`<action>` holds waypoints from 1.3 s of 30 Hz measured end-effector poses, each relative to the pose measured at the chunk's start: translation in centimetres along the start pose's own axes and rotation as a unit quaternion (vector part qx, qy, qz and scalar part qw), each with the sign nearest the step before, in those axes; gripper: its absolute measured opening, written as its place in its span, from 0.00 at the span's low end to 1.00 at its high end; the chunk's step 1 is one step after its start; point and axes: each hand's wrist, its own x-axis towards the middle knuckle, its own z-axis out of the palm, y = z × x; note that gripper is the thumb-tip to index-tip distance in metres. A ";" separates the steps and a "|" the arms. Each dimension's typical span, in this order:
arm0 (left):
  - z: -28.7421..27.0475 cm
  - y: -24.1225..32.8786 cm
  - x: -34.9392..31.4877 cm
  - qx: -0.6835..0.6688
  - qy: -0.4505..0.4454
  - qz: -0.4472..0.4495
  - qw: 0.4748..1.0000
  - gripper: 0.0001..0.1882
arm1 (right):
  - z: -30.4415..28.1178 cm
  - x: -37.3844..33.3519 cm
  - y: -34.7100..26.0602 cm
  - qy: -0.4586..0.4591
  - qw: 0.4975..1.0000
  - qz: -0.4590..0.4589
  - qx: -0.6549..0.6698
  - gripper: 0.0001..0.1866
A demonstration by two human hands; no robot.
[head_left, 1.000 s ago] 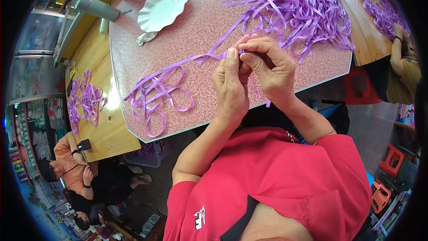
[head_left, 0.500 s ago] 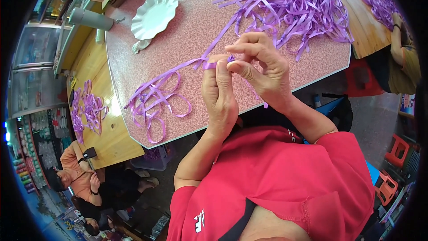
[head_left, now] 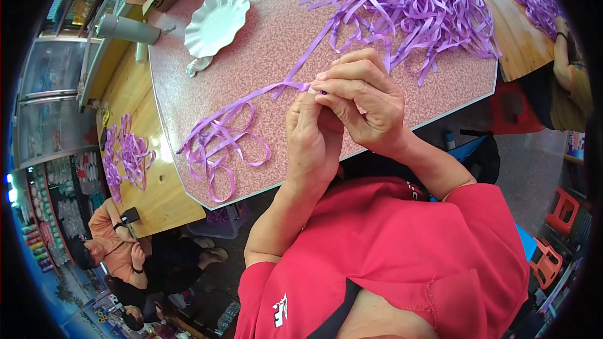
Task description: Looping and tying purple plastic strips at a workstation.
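Observation:
My left hand (head_left: 314, 138) and my right hand (head_left: 367, 100) meet above the near part of the pink speckled table. Between their fingertips a purple ribbon (head_left: 300, 86) is pinched. Its knotted bit is mostly covered by my right fingers. From the pinch the ribbon runs left to a loose looped ribbon bunch (head_left: 217, 129) on the tabletop. Another straight purple strip (head_left: 311, 53) slants up toward a big heap of purple ribbons (head_left: 421, 12) beyond my right hand.
A white scalloped dish (head_left: 217, 22) and a grey-green bottle (head_left: 129, 28) stand at the back left. More purple ribbons (head_left: 129, 154) lie on the wooden table at left. One person (head_left: 119, 245) sits there; another person's arm (head_left: 562, 56) reaches in at far right. Red stools (head_left: 562, 210) stand at right.
My right fingers have closed in over the knotted bit and against my left fingertips, covering it. My left hand has turned slightly. The ribbons on the table look the same.

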 end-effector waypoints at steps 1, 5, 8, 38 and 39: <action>-0.1 0.0 -0.1 0.000 0.000 0.000 1.000 0.16 | 0.0 -0.1 0.0 0.000 1.000 0.003 0.006 0.11; 0.4 0.0 0.0 0.023 0.035 -0.014 0.999 0.17 | -0.1 -0.4 -0.4 -0.017 0.996 0.066 0.055 0.12; 0.6 0.0 0.0 0.023 0.030 0.002 0.999 0.14 | -0.2 -0.5 -1.3 -0.039 0.984 0.141 0.097 0.14; -10.2 10.5 2.5 -0.003 0.241 0.230 0.943 0.18 | -22.8 -4.9 10.3 0.234 0.762 0.318 0.514 0.14; -11.0 11.2 2.2 -0.002 0.245 0.238 0.940 0.18 | -24.7 -5.8 11.6 0.248 0.750 0.322 0.522 0.15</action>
